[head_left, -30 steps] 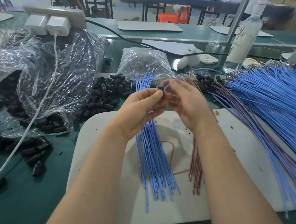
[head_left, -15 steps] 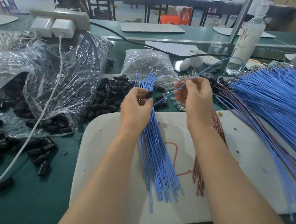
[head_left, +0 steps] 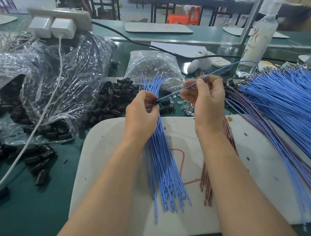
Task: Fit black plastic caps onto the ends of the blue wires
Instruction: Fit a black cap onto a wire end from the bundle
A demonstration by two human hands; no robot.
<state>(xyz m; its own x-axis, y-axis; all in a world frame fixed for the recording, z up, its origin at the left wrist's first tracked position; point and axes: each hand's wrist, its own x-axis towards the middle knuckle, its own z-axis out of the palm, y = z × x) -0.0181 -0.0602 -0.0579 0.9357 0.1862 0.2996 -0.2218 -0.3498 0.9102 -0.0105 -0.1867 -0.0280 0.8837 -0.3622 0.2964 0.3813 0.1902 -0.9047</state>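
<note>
From my remote seat I see the left hand [head_left: 141,115] over the far edge of the white mat [head_left: 105,161], its thumb and fingertips pinching a small black cap [head_left: 156,101]. The right hand [head_left: 205,97] is just beside it, fingers curled, pinching a single blue wire [head_left: 213,72] between thumb and forefinger. That wire slants down to the cap and meets its open end; how far it is seated inside I cannot tell, since the cap is tiny and half covered by fingers. The wire's other end arcs away toward the white bottle [head_left: 256,40]. A bundle of blue wires [head_left: 163,167] runs from under the left hand toward me across the mat, with a thinner bunch of brown wires [head_left: 207,187] beside it under the right forearm. A loose pile of black caps [head_left: 111,103] lies on the green table just beyond the mat, and a large heap of blue wires [head_left: 287,100] fans out on the right.
</note>
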